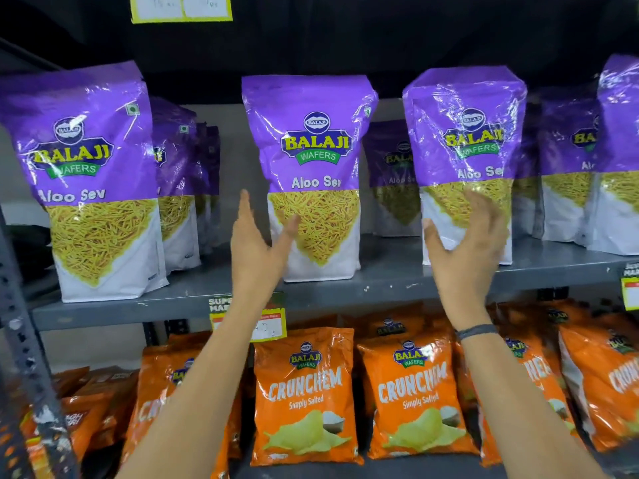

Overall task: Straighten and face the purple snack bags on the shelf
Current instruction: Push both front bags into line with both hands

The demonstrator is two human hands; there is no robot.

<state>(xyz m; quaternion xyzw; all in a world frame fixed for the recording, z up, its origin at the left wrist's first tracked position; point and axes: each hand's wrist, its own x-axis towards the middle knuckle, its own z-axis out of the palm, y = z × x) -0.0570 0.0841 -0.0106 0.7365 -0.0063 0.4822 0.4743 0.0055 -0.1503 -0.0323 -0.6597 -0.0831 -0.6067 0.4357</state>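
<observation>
Several purple Aloo Sev bags stand upright on the grey shelf, labels facing me. The middle bag stands alone at the shelf's front. My left hand is open beside that bag's lower left corner, thumb near its clear window, holding nothing. Another purple bag stands to the right, its top leaning slightly left. My right hand is open in front of its lower half, fingers spread; whether it touches the bag is unclear. A large purple bag stands at the left, and more purple bags fill the far right.
More purple bags line up behind the front ones. Orange Crunchem chip bags lie on the lower shelf under my forearms. Yellow price tags hang from the shelf edge. A perforated metal upright rises at the left.
</observation>
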